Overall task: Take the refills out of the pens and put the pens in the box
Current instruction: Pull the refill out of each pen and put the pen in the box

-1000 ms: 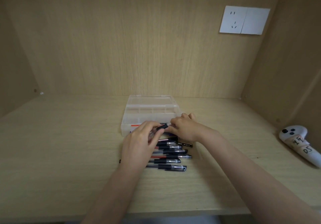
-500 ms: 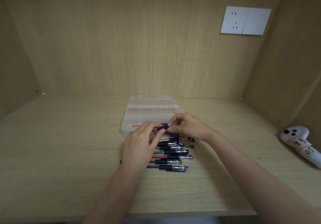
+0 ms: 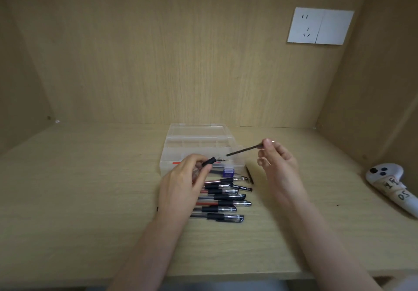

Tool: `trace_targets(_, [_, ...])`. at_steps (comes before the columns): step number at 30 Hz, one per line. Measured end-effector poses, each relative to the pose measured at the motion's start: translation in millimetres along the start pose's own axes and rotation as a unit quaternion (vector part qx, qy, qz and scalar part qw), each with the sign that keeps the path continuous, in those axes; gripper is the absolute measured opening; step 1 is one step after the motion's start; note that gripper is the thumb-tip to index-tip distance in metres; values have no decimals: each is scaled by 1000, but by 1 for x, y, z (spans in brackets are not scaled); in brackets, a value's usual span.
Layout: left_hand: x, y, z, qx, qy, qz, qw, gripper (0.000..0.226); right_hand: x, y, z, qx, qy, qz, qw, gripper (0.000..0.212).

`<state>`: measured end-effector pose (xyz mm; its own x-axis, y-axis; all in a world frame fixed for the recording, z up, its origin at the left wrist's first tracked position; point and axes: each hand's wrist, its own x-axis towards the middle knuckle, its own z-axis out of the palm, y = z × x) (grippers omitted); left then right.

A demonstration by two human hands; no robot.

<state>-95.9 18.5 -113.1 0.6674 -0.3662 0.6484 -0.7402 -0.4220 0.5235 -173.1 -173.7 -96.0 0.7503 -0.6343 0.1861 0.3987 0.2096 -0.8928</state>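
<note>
The left hand [image 3: 185, 184], at the centre of the frame, has its fingers curled round a pen [image 3: 209, 161]. It grips the pen at the black grip end, which points up and to the right over the near edge of the box [image 3: 181, 141]. The clear barrel is mostly hidden in the palm.

The right hand [image 3: 278, 162], right of centre, pinches a thin dark refill [image 3: 244, 149] between thumb and forefinger, with the other fingers loosely bent. The refill is fully clear of the pen. It slants down to the left in the air over the box's right end, its lower tip a short way from the pen's mouth.

The clear box stands open on the worktop [image 3: 79, 189] just beyond the hands. A small blue item [image 3: 228, 172] and a few thin pieces lie along its near side. Below it, a row of pens [image 3: 224, 198] lies side by side, partly under the left hand. A loose dark stick [image 3: 249, 174] lies just right of the box's near corner.

A white controller [image 3: 389, 186] rests at the right edge, and a socket plate [image 3: 320, 26] is on the wall at upper right.
</note>
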Motion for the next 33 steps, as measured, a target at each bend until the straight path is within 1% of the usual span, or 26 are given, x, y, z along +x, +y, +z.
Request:
trace_targets(3, [0, 1, 0, 2, -3, -2, 1000, 18, -4, 5, -7, 84, 21, -17, 996, 7])
trace_targets(8, [0, 2, -1, -2, -6, 6, 1000, 19, -2, 7, -4, 127, 34, -21, 991, 7])
trace_targets(13, [1, 2, -1, 1, -7, 17, 1000, 20, -1, 8, -1, 131, 37, -22, 990, 6])
trace_targets(19, [0, 2, 0, -6, -7, 21, 1000, 20, -1, 7, -1, 156, 64, -15, 986, 5])
trace_targets(29, [0, 2, -1, -9, -9, 17, 1000, 21, -1, 8, -2, 136, 44, -14, 990, 7])
trace_targets(33, [0, 3, -2, -15, -11, 11, 1000, 22, -1, 10, -4, 108, 42, -14, 993, 7])
